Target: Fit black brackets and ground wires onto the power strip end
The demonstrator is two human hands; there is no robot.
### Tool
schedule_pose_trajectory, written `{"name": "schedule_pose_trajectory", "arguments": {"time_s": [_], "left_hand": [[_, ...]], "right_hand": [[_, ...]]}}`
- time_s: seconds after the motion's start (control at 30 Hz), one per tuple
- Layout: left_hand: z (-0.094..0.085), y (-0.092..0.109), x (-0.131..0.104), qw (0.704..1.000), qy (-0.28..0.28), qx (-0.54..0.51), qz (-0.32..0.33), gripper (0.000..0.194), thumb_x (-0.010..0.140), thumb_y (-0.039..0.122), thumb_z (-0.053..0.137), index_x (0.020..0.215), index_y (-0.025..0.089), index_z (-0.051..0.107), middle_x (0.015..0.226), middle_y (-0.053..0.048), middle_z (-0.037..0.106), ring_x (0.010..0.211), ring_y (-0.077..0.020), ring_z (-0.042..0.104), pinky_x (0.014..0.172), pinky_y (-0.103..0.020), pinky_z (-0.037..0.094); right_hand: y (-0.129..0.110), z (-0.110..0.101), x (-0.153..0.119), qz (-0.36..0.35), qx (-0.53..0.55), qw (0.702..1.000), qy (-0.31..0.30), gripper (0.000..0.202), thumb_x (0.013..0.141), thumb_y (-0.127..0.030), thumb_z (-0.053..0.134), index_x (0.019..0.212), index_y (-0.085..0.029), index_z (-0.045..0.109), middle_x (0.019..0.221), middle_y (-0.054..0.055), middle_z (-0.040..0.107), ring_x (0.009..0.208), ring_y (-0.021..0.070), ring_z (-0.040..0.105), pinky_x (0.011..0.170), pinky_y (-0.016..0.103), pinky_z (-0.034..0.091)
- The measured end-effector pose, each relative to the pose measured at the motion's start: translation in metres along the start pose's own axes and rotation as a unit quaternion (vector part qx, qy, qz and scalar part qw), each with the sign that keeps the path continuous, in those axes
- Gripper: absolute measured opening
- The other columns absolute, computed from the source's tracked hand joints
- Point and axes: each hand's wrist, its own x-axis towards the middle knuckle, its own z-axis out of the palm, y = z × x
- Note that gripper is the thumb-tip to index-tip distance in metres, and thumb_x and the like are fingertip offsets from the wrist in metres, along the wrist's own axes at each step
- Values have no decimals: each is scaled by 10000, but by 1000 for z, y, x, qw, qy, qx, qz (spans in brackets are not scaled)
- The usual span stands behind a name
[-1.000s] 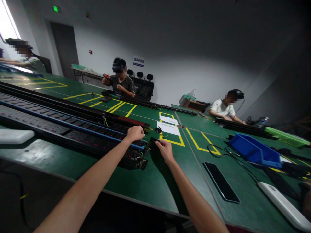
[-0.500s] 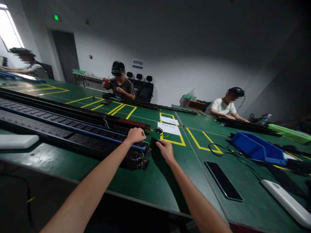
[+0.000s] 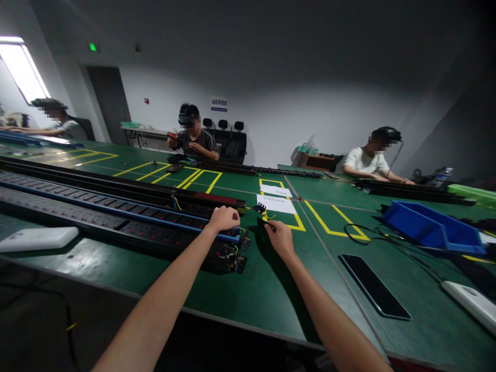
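Long black power strips (image 3: 151,235) with rows of sockets and red dots lie side by side on the green table, one edged in blue (image 3: 155,207). My left hand (image 3: 225,219) is closed at the right end of the blue-edged strip; what its fingers hold, if anything, is hidden. Just right of that end, my right hand (image 3: 281,238) pinches a small thin black plate (image 3: 262,222) between thumb and fingers. Black end pieces (image 3: 241,264) with yellow-green wires stick out from the strip ends. Another black bracket (image 3: 260,207) with holes lies behind my hands.
At right are a blue bin (image 3: 430,227), a phone (image 3: 374,285), black cables (image 3: 354,235) and a white device (image 3: 470,305). Another white device (image 3: 41,238) sits at left. Paper sheets (image 3: 276,203) lie within yellow tape. Several co-workers sit around, one (image 3: 197,137) holding a red tool.
My right hand has moved a little to the right, away from the strip ends, with the black plate. My left hand stays at the strip end. The whole view has shifted slightly.
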Motion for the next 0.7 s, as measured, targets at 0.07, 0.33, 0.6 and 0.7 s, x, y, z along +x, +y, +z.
{"name": "schedule_pose_trajectory", "arguments": {"time_s": [0.07, 0.33, 0.6, 0.7], "left_hand": [[0, 0, 0, 1000, -10, -5, 4, 183, 738, 340, 622, 820, 283, 776, 894, -11, 788, 953, -239, 685, 863, -318, 441], [0, -3, 2, 999, -33, -1, 21, 161, 743, 378, 637, 809, 309, 767, 883, 19, 781, 963, -247, 669, 916, -356, 403], [0, -2, 0, 999, -24, -9, 19, 185, 790, 378, 596, 848, 293, 750, 928, 15, 781, 975, -230, 681, 915, -352, 401], [1, -3, 0, 1000, -17, -14, 19, 186, 811, 381, 590, 862, 288, 743, 944, 15, 779, 968, -226, 689, 906, -353, 414]], "right_hand": [[0, -5, -1, -13, -30, 999, -12, 283, 951, -284, 520, 1066, -194, 763, 996, 92, 721, 863, 212, 654, 776, 281, 448], [-5, -14, 0, -56, -115, 986, -103, 331, 915, -135, 496, 1106, -172, 764, 1052, 115, 710, 950, 218, 650, 831, 271, 441], [-2, -11, 4, -96, -98, 979, -152, 279, 880, -108, 497, 895, -163, 770, 905, 121, 731, 897, 226, 655, 833, 285, 433], [-2, -11, 3, -104, -80, 983, -129, 266, 892, -120, 505, 912, -165, 767, 899, 125, 722, 913, 234, 641, 863, 304, 429]]}}
